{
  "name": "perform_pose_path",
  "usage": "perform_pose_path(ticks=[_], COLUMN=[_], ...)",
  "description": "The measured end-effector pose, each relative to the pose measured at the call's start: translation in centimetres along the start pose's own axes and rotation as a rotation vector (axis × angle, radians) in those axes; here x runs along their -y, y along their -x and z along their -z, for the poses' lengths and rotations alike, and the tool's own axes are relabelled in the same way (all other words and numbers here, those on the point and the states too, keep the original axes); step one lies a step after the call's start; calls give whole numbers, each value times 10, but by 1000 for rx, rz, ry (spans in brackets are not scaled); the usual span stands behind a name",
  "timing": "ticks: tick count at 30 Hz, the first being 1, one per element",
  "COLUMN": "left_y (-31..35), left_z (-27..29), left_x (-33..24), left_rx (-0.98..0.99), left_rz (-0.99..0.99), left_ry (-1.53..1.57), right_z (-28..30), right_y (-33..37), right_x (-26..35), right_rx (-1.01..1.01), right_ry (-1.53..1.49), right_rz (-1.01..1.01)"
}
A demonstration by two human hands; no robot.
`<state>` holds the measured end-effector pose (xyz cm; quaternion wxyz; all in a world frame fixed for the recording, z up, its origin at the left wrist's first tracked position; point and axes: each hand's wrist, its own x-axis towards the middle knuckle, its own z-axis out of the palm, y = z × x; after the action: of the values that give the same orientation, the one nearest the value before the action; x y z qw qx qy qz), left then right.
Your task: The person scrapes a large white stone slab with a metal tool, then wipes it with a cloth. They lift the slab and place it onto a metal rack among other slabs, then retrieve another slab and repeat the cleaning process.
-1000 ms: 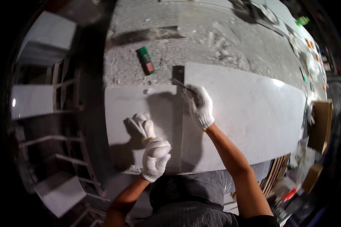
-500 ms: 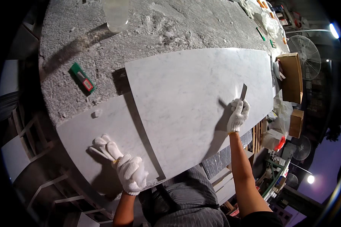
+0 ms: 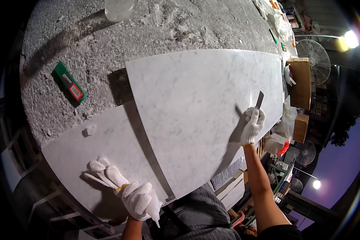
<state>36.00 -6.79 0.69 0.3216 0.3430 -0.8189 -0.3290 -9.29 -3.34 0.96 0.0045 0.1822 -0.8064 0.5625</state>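
In my right hand (image 3: 253, 127), in a white knit glove, a flat grey metal blade (image 3: 259, 100) stands up from the pinched fingers, above the large grey-veined white marble slab (image 3: 204, 100). My left hand (image 3: 139, 200), also gloved, is closed near the slabs' front edge. From it a spare white glove (image 3: 107, 172) with a yellow cuff sticks out over the smaller marble slab (image 3: 74, 150). A small whitish bottle (image 3: 153, 209) with a thin tip pointing down also shows in that hand. Its grip on each is partly hidden.
The slabs rest on a rough grey worktop (image 3: 164, 28). A green packet (image 3: 69, 83) lies at left, near a small white lump (image 3: 90, 130). A translucent container (image 3: 119, 10) stands at the far edge. Cardboard boxes (image 3: 300, 84) and a fan (image 3: 314, 62) are at right.
My left hand has turned and come slightly lower and nearer, so the bottle's tip now shows. My right hand still holds the blade up, almost in place. The view has shifted a little.
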Motion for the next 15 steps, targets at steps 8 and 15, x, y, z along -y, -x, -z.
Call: perform_pose_path(ticks=[8, 15], left_y=[-14, 5], left_z=[4, 8], left_x=[-5, 1], left_rx=[10, 161], left_rz=[-24, 133], left_ry=[-31, -84], right_z=[-2, 3], right_y=[0, -1], right_x=[2, -3], right_rx=[-15, 15], right_ry=[-3, -15], right_rz=[10, 17])
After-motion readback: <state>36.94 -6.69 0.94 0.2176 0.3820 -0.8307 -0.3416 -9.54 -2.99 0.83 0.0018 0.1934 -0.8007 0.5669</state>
